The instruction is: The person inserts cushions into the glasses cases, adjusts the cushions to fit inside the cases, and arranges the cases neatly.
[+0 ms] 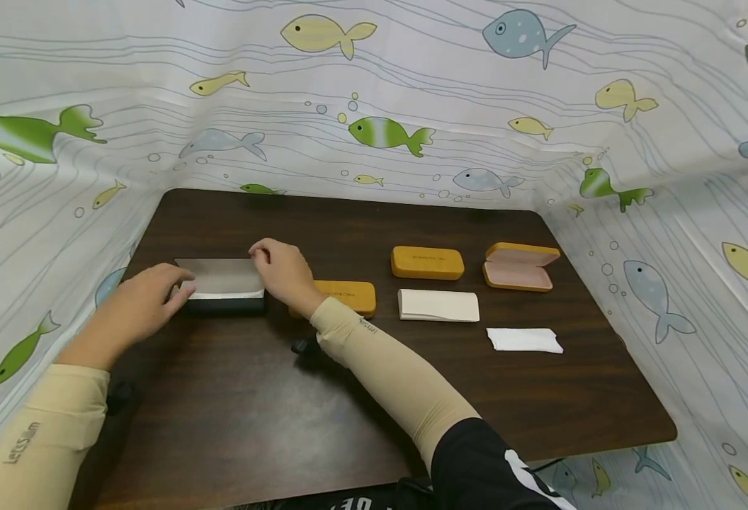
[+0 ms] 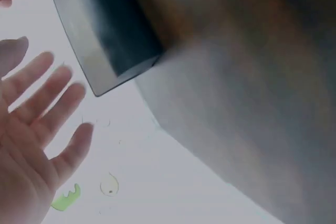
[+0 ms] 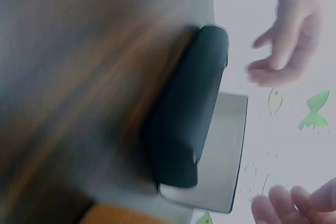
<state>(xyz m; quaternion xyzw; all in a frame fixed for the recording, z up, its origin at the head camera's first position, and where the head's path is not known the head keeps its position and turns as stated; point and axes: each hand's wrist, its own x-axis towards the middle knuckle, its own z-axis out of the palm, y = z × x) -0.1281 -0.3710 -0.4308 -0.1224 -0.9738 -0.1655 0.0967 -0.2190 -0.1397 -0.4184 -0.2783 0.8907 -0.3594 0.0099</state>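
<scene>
A dark eyeglass case (image 1: 224,303) stands on the left of the table, its flat flap (image 1: 217,275) raised to bare a grey lining. My left hand (image 1: 137,301) hovers by the left end of the case, and the left wrist view shows its fingers (image 2: 55,103) spread, holding nothing. At the flap's upper right corner is my right hand (image 1: 285,273). Its fingers (image 3: 283,205) look loosely bent and apart from the flap in the right wrist view. Partly behind the right wrist lies a yellow case (image 1: 351,297).
To the right sit a closed yellow case (image 1: 428,263) and an open yellow case (image 1: 519,276) with pink lining. A folded cream pouch (image 1: 438,305) and a white cloth (image 1: 525,340) lie before them. Fish-printed curtain (image 1: 406,85) surrounds the dark wooden table (image 1: 540,397).
</scene>
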